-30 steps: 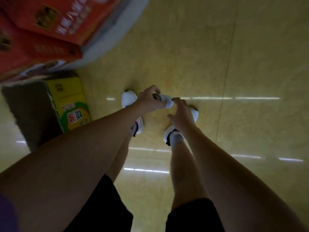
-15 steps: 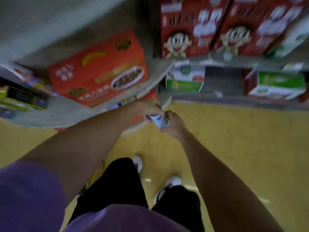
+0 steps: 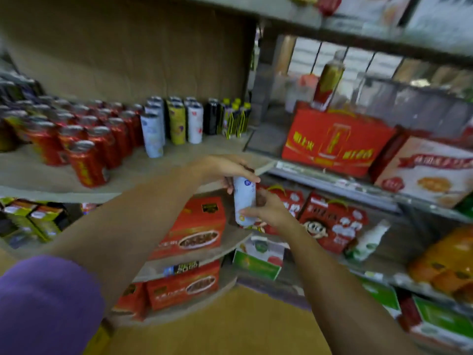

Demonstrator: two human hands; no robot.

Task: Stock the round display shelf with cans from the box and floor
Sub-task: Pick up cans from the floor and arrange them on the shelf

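Note:
I hold a slim white can upright in front of the round display shelf, just below its front edge. My left hand grips the can's top from above. My right hand holds its lower part from the right. On the shelf stand several red cans at the left, then white cans, yellow-green cans and a dark can further right.
Red cartons fill the lower round tiers. A straight shelf unit at the right holds a red gift box, more cartons and a bottle. A brown cardboard panel backs the can shelf. The floor is yellow.
My view has swung up from the floor and my feet to the shelves. Both hands have risen with the white can from near the floor to the round shelf's edge.

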